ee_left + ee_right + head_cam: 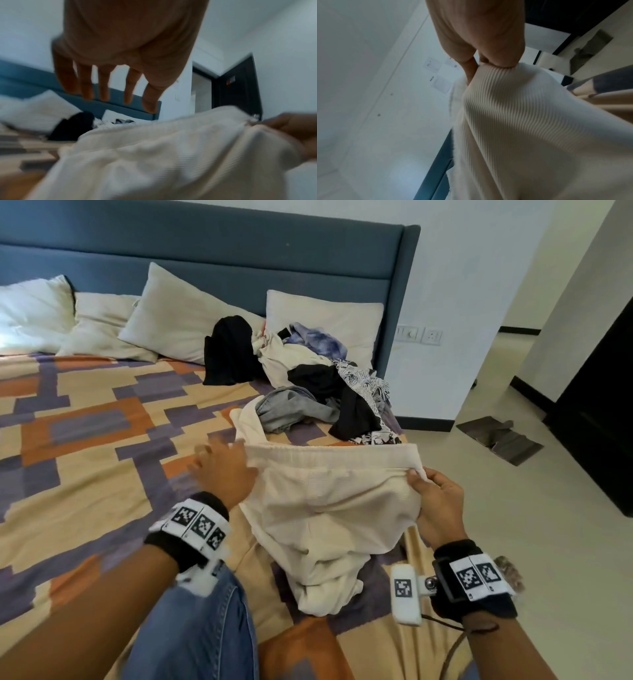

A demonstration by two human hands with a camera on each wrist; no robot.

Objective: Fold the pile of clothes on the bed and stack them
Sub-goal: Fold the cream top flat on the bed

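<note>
Right hand (436, 501) pinches the corner of the waistband of the cream shorts (329, 508), thumb on top and fingers curled under the ribbed cloth; the right wrist view shows the same grip (489, 54). The shorts (530, 128) hang from that hand, lifted off the bedspread (85, 422), with the lower part crumpled on the bed just below and toward the person. Left hand (222, 470) is at the other end of the waistband, fingers spread and straight. The left wrist view shows the left hand (120, 54) with all fingers (102, 83) extended above the cloth (154, 155), holding nothing; that view is blurred, so I cannot tell whether the hand touches the fabric. Beyond both hands, toward the headboard (205, 244), sits the pile of clothes (308, 378): black, white, grey, blue and printed pieces, unfolded. Pillows (171, 320) lie farther off, to the left of the pile. A denim knee (198, 628) is just under the left wrist.
</note>
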